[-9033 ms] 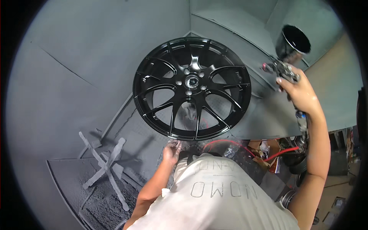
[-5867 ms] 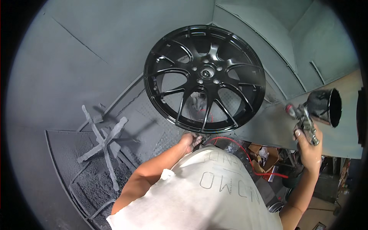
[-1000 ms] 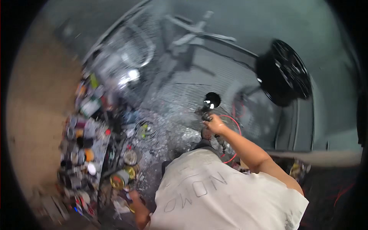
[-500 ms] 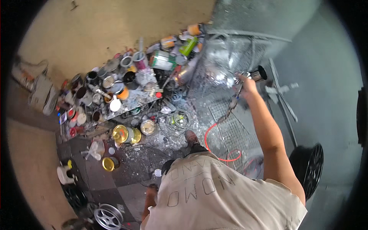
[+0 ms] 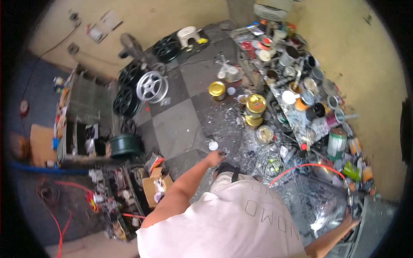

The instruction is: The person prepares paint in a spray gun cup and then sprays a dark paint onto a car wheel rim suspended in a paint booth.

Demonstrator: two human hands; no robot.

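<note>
While outstretched, left hand (image 5: 214, 158) empty.

You stood in a workshop with yellow walls (image 5: 180, 17) and a grey checkered floor (image 5: 176, 124) spattered with paint. A long worktop (image 5: 301, 124) crowded with cans ran along the wall at your right. Wheel rims (image 5: 150, 86) leaned beside a cluttered shelf (image 5: 81, 124) at your left.
</note>
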